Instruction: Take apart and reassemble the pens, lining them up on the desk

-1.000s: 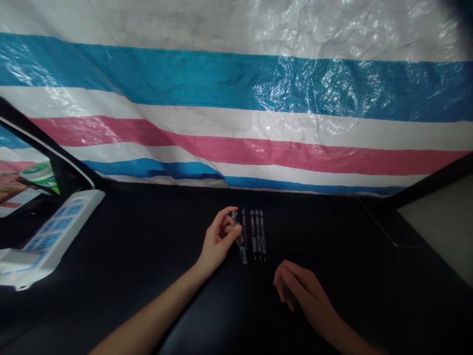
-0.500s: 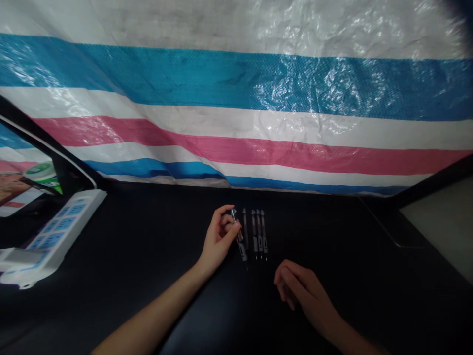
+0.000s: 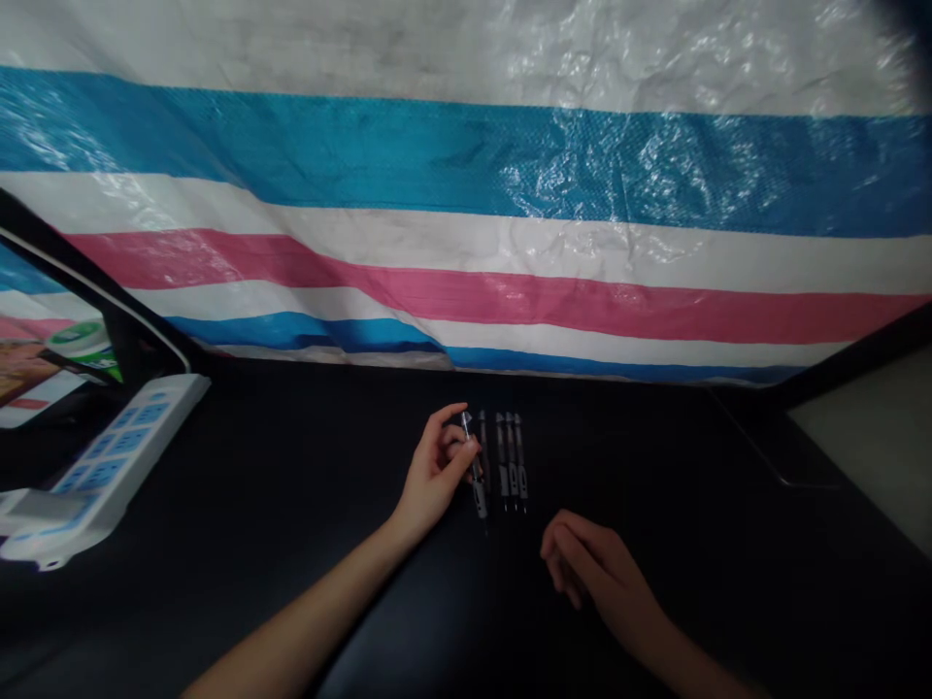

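Observation:
My left hand (image 3: 429, 476) pinches a slim pen (image 3: 479, 497) with a clear barrel and a grey grip, its tip pointing down toward me. Just right of it, a dark pen (image 3: 484, 451) is partly covered by my fingers. Farther right, three similar pens (image 3: 513, 468) lie side by side on the black tabletop (image 3: 291, 485), tips toward me. My right hand (image 3: 601, 573) rests on the table, nearer to me and to the right of the pens. Its fingers are curled in, with no object showing in them.
A white power strip (image 3: 123, 456) with blue socket panels lies at the left. Behind a dark frame there stands a green-and-white tub (image 3: 85, 345). A striped plastic sheet (image 3: 466, 243) hangs across the table's back edge. A flat dark panel (image 3: 757, 437) lies at the right.
My left hand has shifted slightly right with the pen, bringing it nearer the pen beside it and turning it a little more in line with the row. My right hand has stayed put.

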Tool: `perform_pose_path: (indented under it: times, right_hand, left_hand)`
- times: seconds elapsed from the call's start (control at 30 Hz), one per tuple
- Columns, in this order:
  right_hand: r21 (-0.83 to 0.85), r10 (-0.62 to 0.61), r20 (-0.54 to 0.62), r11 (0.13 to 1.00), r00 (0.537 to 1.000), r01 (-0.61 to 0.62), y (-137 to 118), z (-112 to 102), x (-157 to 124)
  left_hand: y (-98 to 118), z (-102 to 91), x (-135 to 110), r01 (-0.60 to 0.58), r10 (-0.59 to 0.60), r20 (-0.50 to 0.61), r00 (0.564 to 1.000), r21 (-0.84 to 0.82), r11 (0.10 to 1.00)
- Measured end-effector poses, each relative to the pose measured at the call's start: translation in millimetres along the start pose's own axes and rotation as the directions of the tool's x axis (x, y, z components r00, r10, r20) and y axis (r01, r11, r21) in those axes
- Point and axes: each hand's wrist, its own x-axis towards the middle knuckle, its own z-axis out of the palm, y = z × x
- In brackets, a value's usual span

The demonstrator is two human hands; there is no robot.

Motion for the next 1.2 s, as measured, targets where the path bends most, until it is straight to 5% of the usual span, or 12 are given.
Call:
perform_pose_path:
  times: [1.2]
  right_hand:
    - [-0.007, -0.003, -0.001, 1.0, 1.0, 0.003, 1.4, -1.8, -0.6]
  left_hand:
    - [1.0, 0.8, -0.6, -0.022, 0.022, -0.013, 1.0, 0.006, 1.0]
